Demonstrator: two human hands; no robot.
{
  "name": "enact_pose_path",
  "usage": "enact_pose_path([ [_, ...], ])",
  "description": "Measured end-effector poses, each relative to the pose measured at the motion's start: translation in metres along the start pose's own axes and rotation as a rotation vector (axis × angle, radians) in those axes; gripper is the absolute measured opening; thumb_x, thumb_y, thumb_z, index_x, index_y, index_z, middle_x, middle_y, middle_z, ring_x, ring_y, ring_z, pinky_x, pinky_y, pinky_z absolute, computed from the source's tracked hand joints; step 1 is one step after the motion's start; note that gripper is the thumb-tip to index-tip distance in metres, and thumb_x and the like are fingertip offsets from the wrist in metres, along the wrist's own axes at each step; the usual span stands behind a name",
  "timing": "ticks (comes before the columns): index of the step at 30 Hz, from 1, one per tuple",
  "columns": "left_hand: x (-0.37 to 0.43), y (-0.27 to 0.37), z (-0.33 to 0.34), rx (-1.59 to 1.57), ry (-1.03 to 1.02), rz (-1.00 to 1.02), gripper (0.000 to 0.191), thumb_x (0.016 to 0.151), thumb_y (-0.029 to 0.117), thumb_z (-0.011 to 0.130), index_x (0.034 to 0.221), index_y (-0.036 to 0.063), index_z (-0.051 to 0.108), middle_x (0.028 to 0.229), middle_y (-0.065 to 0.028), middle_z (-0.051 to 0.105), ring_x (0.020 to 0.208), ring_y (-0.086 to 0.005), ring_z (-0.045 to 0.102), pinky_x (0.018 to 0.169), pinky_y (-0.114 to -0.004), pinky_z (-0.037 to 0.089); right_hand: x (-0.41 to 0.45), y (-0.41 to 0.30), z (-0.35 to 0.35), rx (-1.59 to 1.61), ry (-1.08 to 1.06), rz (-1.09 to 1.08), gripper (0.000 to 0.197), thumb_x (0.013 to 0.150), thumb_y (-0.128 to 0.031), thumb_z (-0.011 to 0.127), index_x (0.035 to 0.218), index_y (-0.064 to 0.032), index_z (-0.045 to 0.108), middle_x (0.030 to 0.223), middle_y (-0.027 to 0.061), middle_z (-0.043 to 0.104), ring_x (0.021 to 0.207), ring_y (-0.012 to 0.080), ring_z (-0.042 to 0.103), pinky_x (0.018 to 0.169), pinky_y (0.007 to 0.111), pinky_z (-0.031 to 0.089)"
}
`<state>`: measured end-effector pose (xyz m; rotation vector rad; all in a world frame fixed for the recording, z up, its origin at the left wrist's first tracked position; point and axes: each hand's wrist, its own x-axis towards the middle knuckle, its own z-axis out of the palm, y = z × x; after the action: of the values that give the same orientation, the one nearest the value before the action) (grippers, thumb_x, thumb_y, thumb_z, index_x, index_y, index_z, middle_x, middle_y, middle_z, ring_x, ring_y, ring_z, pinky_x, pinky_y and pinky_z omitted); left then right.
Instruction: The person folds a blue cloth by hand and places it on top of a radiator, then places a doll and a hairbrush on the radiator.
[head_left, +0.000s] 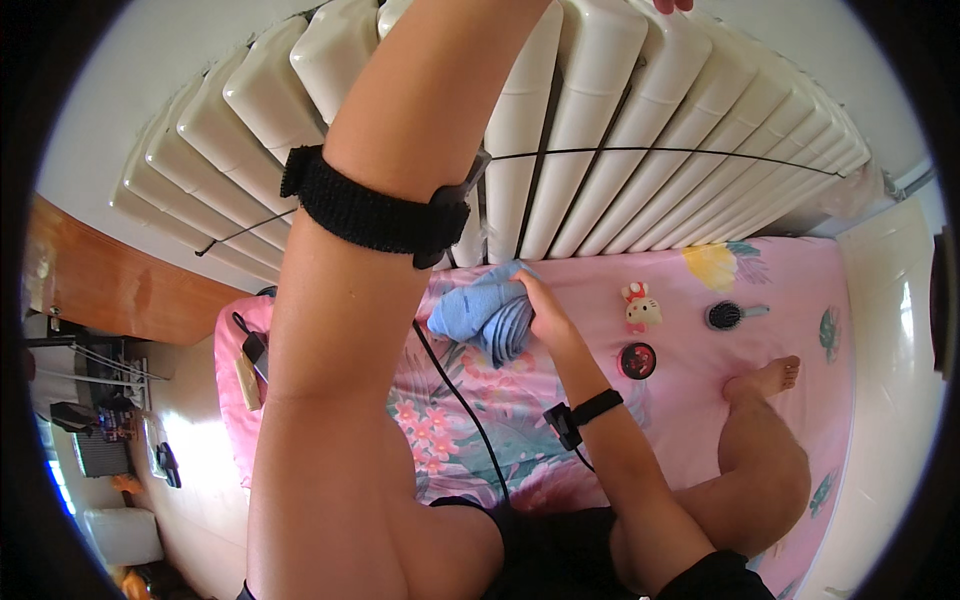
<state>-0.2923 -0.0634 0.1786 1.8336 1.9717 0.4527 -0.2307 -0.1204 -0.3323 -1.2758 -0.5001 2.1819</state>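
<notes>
My right hand (551, 315) grips a bunched light-blue cloth (480, 311), its folds gathered on the pink floral sheet (600, 450) at the foot of a white radiator (592, 127). My left arm stretches up across the view, in front of the radiator. Of my left hand, only reddish fingertips (673, 5) show at the top edge, over the radiator's upper end; what they touch is out of view. Black straps with small devices wrap my left arm (367, 206) and my right forearm (596, 407).
A thin black cord (652, 149) spans the radiator. On the sheet lie a Hello Kitty figure (641, 307), a round black-and-red case (637, 361) and a hairbrush (725, 315). My bent leg (765, 457) rests at right. A black cable (461, 401) crosses the sheet. Slippers (168, 465) lie on the floor.
</notes>
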Motion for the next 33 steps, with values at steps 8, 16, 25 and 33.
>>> enact_pose_path([
  [8,-0.02,-0.047,-0.014,-0.119,0.237,0.736,0.028,0.092,0.019,0.059,0.104,-0.0035,0.07,0.084,-0.0137,0.074,0.074,-0.0197,0.071,0.069,-0.034,0.056,0.0,-0.021,0.009,-0.081,0.02,-0.094,0.03,0.08,-0.022,0.072,0.104,-0.0043,0.067,0.097,0.0082,0.07,0.088,0.0227,0.067,0.083,0.037,0.054],
  [16,-0.02,-0.073,-0.041,-0.242,0.271,0.829,0.027,0.091,0.017,0.06,0.099,-0.007,0.07,0.078,-0.0165,0.072,0.063,-0.0206,0.069,0.064,-0.034,0.055,-0.107,-0.073,0.061,-0.352,0.005,-0.461,0.026,0.08,-0.015,0.072,0.099,0.0035,0.069,0.091,0.0068,0.069,0.083,0.0156,0.063,0.077,0.031,0.049],
  [25,-0.063,-0.087,-0.079,-0.279,0.482,0.787,0.026,0.091,0.015,0.061,0.099,-0.0082,0.071,0.078,-0.0182,0.072,0.062,-0.0211,0.068,0.063,-0.035,0.055,-0.201,-0.105,0.125,-0.923,-0.084,-1.258,0.056,0.078,-0.014,0.072,0.133,-0.0052,0.064,0.102,0.0078,0.049,0.092,0.0194,0.053,0.086,0.029,0.044],
  [33,-0.087,-0.109,-0.096,-0.35,0.453,0.829,0.022,0.089,0.013,0.061,0.093,-0.0066,0.072,0.074,-0.0169,0.072,0.06,-0.0216,0.068,0.059,-0.034,0.055,-0.257,-0.158,0.19,-0.843,0.1,-1.359,0.046,0.083,-0.011,0.071,0.128,0.0003,0.065,0.101,0.0102,0.056,0.089,0.0186,0.059,0.08,0.029,0.048],
])
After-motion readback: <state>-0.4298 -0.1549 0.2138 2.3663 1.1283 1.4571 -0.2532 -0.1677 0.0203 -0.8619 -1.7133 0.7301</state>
